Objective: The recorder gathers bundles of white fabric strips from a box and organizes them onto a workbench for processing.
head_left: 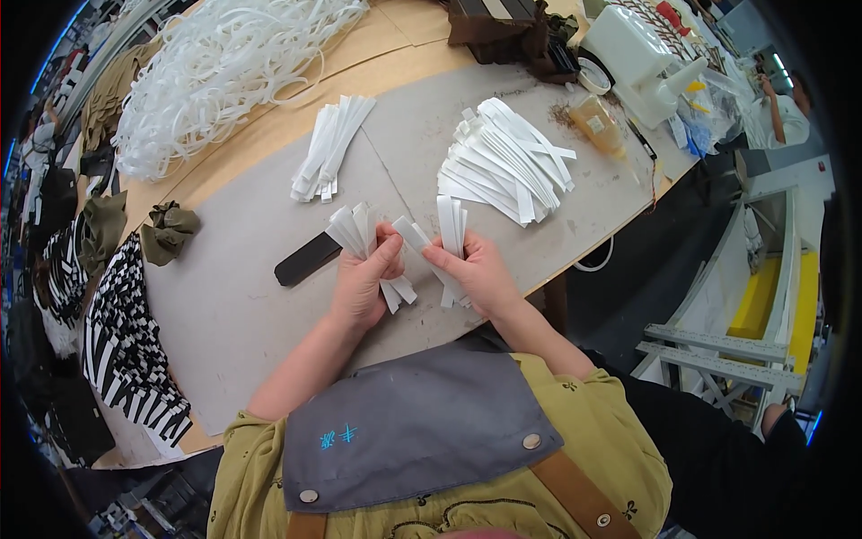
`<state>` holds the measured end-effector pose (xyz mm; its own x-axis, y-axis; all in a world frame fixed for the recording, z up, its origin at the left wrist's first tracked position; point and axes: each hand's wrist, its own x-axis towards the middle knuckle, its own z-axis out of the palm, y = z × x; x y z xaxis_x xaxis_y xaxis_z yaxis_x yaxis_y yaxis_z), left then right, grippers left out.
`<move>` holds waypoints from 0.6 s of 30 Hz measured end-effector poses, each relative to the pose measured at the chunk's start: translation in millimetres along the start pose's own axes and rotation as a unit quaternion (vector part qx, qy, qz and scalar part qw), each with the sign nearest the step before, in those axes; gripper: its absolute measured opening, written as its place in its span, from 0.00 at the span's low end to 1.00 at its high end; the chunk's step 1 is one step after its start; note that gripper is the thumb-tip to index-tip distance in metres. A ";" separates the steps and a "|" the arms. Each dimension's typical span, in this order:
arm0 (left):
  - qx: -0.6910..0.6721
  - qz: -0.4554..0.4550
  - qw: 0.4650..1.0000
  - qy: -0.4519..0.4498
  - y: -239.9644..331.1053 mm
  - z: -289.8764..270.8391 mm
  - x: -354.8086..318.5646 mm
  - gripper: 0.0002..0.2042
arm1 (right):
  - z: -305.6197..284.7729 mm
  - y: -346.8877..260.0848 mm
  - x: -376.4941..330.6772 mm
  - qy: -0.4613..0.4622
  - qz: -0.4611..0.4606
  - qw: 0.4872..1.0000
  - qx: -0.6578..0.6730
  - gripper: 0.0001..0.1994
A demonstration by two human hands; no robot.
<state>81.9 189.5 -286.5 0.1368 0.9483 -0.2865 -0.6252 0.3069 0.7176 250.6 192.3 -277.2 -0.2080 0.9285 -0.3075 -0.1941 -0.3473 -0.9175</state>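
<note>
My left hand [364,283] grips a fanned bundle of short white elastic strips [353,227] over the grey board [242,296]. My right hand [476,269] holds a second small bunch of white strips [452,225], and one strip [413,235] bridges both hands between thumbs. A black flat tool [305,259] lies on the board just left of my left hand.
A cut stack of white strips [328,148] and a bigger loose pile [503,162] lie farther back. A tangled heap of white elastic [215,67] fills the far left. Olive fabric scrap [168,231], striped black-and-white cloth [126,350], a glue bottle [597,126] and a white machine [633,58] surround the board.
</note>
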 end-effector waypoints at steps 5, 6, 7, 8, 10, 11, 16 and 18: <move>-0.006 -0.004 1.000 -0.008 -2.7 -6.3 -1.2 0.09 | 0.4 -2.7 -0.7 -0.019 0.010 0.999 -0.026 0.08; -0.015 0.006 1.000 -0.013 -3.3 -7.0 -1.8 0.09 | 0.7 -3.2 -0.8 -0.018 0.013 0.999 -0.031 0.08; -0.024 0.015 0.999 -0.017 -3.6 -6.9 -1.9 0.10 | 0.2 -2.5 -0.5 -0.016 0.013 0.999 -0.030 0.08; -0.024 0.014 0.999 -0.018 -2.5 -5.3 -2.1 0.10 | -0.4 -1.3 0.0 -0.018 0.010 0.999 -0.029 0.09; 0.014 0.003 1.000 -0.007 1.5 -0.5 -3.4 0.10 | -0.4 -0.4 0.7 -0.019 0.008 0.999 -0.028 0.09; 0.014 0.003 1.000 -0.007 0.2 -2.5 -3.1 0.10 | 0.0 -0.2 0.9 -0.019 0.005 0.999 -0.034 0.09; -0.013 -0.001 0.998 -0.069 -3.8 -12.9 -1.0 0.09 | 0.1 -1.0 1.0 -0.008 0.027 0.999 -0.016 0.09; -0.024 0.001 0.998 -0.063 -3.5 -4.8 -1.5 0.07 | -0.6 3.0 2.1 -0.006 0.011 0.998 0.056 0.08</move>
<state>80.2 186.6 -291.6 0.2284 0.9526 -0.2011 -0.6609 0.3034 0.6864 250.1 193.3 -280.7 -0.2253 0.9189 -0.3239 -0.2958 -0.3813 -0.8759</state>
